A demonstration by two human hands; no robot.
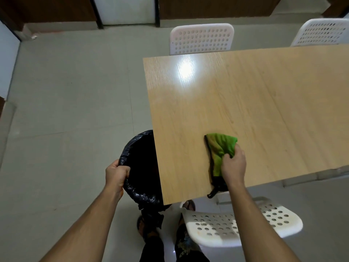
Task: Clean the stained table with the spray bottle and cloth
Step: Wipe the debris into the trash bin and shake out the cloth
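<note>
- Far left: tiled floor (66, 110), pale grey, w/ a white door panel (124, 10) in a dark frame at the far wall.
- L hand (117, 174): fingers curled round the near-left rim of a bin w/ black liner (139, 167); thumb on the outside, forearm coming in from the near-left.
- Bin stands on the floor just beside the worktop's left edge; its right part is hidden under the worktop. Inside is dark, contents can't be made out.
- Worktop (245, 95): light wood grain, sits at an angle, bright lamp glare near its far-left corner. A few faint marks on the surface; too faint to say what they are.
- Green cloth (221, 148): bunched, w/ a dark edge, lying on the worktop near the near edge. A dark tail of it hangs over that near edge.
- R hand (234, 165): on the cloth's right side, fingers curled down into the fabric, gripping and pressing it to the worktop.
- Spray bottle: not seen in this view.
- White perforated chair (202, 37) at the far side of the worktop; a second one (323, 31) at far right.
- Third white perforated chair (245, 224) at the near side, its seat partly under the worktop, right of the person's legs.
- Person's feet in sandals (145, 225) on the floor by the bin's base.
</note>
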